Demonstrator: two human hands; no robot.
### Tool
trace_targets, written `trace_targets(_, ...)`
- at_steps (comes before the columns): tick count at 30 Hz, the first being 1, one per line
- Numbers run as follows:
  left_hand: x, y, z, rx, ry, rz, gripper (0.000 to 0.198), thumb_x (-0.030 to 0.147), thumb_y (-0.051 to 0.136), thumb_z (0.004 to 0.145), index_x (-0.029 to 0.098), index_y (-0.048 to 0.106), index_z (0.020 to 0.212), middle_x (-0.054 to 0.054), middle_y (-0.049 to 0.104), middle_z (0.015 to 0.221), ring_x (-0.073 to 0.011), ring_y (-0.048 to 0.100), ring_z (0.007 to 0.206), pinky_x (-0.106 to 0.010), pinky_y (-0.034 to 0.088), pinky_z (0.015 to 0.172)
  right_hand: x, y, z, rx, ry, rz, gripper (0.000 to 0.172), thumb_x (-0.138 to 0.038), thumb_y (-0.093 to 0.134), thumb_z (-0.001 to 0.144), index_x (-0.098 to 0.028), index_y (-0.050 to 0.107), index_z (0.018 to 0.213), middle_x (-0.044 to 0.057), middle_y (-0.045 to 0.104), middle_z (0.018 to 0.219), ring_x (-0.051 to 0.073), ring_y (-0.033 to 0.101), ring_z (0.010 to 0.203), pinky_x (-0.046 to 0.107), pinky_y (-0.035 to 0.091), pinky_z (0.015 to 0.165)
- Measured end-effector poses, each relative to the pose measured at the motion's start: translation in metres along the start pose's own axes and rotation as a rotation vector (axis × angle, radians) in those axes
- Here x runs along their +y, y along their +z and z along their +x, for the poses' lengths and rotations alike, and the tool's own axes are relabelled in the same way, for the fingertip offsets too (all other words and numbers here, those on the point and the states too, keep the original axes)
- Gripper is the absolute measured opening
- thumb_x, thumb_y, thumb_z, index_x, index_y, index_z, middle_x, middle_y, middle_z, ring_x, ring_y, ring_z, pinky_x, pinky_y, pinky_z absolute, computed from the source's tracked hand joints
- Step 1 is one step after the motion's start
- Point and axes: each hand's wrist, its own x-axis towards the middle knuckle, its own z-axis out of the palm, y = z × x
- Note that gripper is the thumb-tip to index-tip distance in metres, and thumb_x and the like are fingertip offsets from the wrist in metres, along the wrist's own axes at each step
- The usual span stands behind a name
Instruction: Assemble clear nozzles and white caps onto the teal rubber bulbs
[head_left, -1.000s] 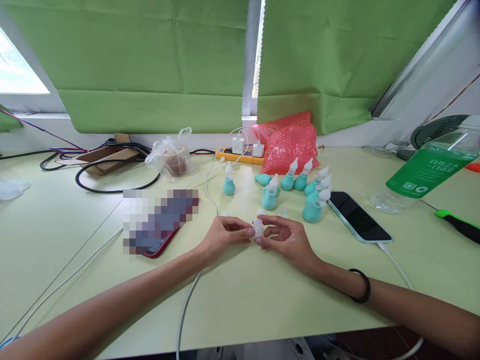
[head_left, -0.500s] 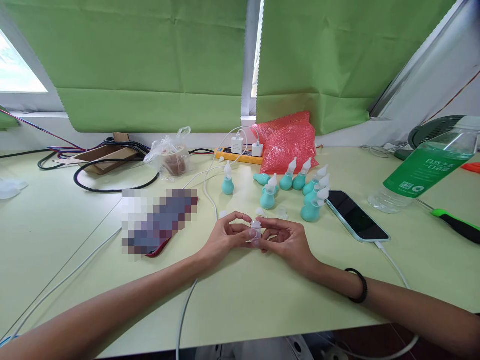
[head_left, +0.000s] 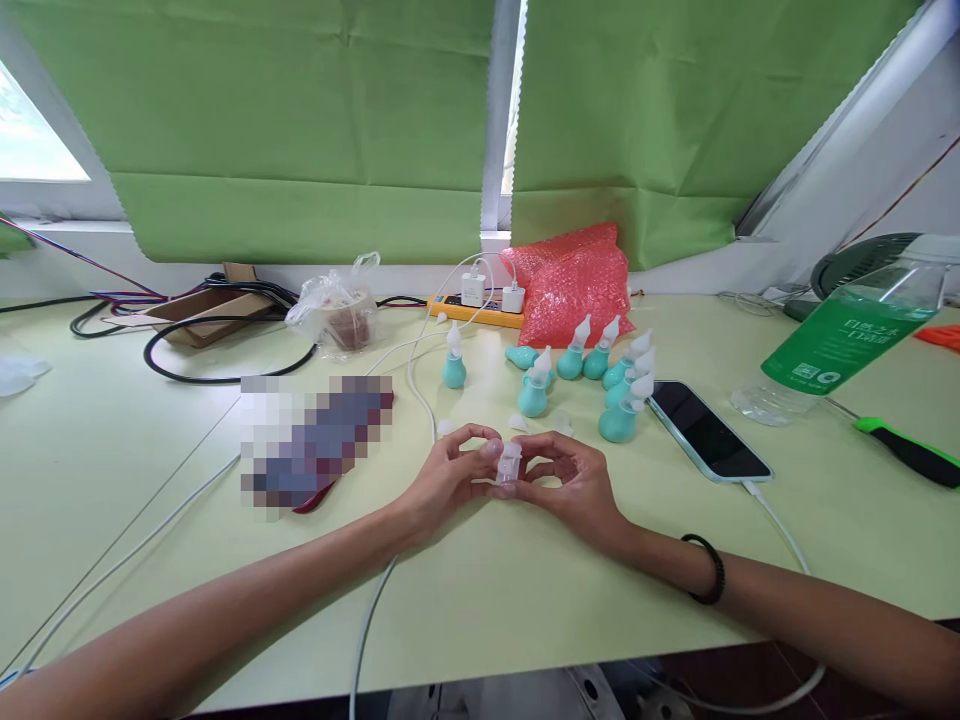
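Note:
Between my two hands is a small translucent plastic piece (head_left: 509, 463), roughly cylindrical, held just above or on the table. My left hand (head_left: 454, 480) is closed on its left side with thumb and fingers. From the right, my right hand (head_left: 570, 478) pinches the same piece; the fingertips partly cover it. Beyond the hands stand several teal bulb aspirators with clear tips, one of them the nearest bulb (head_left: 533, 398) and another a lone bulb (head_left: 454, 370) to the left. Small clear tips (head_left: 561, 424) lie on the table behind my fingers.
A phone in a red case (head_left: 322, 450) lies to the left, a charging phone (head_left: 709, 430) to the right. Further right are a green-labelled bottle (head_left: 840, 335) and a screwdriver (head_left: 911, 450). Behind are pink bubble-wrap bags (head_left: 574, 295) and a power strip (head_left: 491, 318). White cables (head_left: 367, 620) cross the table.
The translucent piece has turned between my fingers, and my left thumb has shifted up, so more of the piece shows. Both hands stay in nearly the same place.

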Motion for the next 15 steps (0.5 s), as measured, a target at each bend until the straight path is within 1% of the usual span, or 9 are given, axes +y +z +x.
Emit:
trace_targets(2, 0.0011, 0.0003, -0.0009, -0.018, 0.000, 0.010, 0.022, 0.023, 0.059, 0.073, 0.018, 0.043, 0.086, -0.002, 0.062, 0.070, -0.0152, 0.059, 0.072, -0.032, 0.043, 0.072, 0.0016, -0.0008, -0.0005, -0.009, -0.049, -0.030, 0.036, -0.016, 0.075, 0.048, -0.019, 0.060, 0.080, -0.001, 0.059, 0.077, 0.010, 0.055, 0.061, 0.025, 0.053, 0.060)
trace_targets(4, 0.0018, 0.0003, -0.0023, -0.035, 0.020, 0.035, 0.026, 0.022, 0.061, 0.071, 0.020, 0.040, 0.086, -0.002, 0.063, 0.067, -0.0146, 0.059, 0.070, -0.032, 0.042, 0.073, 0.0041, -0.0013, -0.0007, -0.021, -0.078, -0.055, 0.036, -0.018, 0.075, 0.049, -0.019, 0.060, 0.081, -0.001, 0.059, 0.077, 0.010, 0.055, 0.061, 0.028, 0.053, 0.062)
trace_targets(7, 0.0025, 0.0003, -0.0037, -0.040, 0.057, 0.083, 0.026, 0.024, 0.060, 0.072, 0.020, 0.038, 0.086, -0.002, 0.065, 0.068, -0.0131, 0.059, 0.063, -0.032, 0.043, 0.070, 0.0071, -0.0017, -0.0003, -0.040, -0.091, -0.081, 0.035, -0.021, 0.075, 0.050, -0.018, 0.059, 0.081, 0.000, 0.059, 0.077, 0.012, 0.056, 0.063, 0.029, 0.054, 0.061)
trace_targets(10, 0.0037, 0.0009, -0.0036, -0.023, 0.077, 0.163, 0.028, 0.025, 0.061, 0.071, 0.019, 0.038, 0.086, -0.003, 0.065, 0.065, -0.0138, 0.058, 0.059, -0.029, 0.043, 0.062, 0.0069, -0.0023, -0.0005, -0.082, -0.132, -0.136, 0.038, -0.023, 0.074, 0.051, -0.019, 0.057, 0.085, 0.001, 0.059, 0.079, 0.013, 0.057, 0.066, 0.028, 0.053, 0.060)
trace_targets(12, 0.0043, 0.0016, -0.0031, -0.009, 0.070, 0.209, 0.032, 0.025, 0.063, 0.069, 0.018, 0.039, 0.090, -0.003, 0.065, 0.062, -0.0142, 0.058, 0.057, -0.028, 0.043, 0.059, 0.0055, -0.0030, -0.0013, -0.117, -0.183, -0.200, 0.040, -0.024, 0.073, 0.053, -0.020, 0.056, 0.089, 0.000, 0.060, 0.078, 0.013, 0.058, 0.064, 0.028, 0.053, 0.059)
trace_targets(15, 0.0044, 0.0023, -0.0032, 0.001, 0.031, 0.216, 0.034, 0.027, 0.066, 0.065, 0.016, 0.044, 0.090, -0.005, 0.065, 0.065, -0.0142, 0.058, 0.058, -0.026, 0.042, 0.059, 0.0048, -0.0034, -0.0020, -0.116, -0.247, -0.286, 0.036, -0.025, 0.071, 0.056, -0.020, 0.055, 0.088, 0.001, 0.062, 0.075, 0.012, 0.058, 0.059, 0.028, 0.052, 0.058)
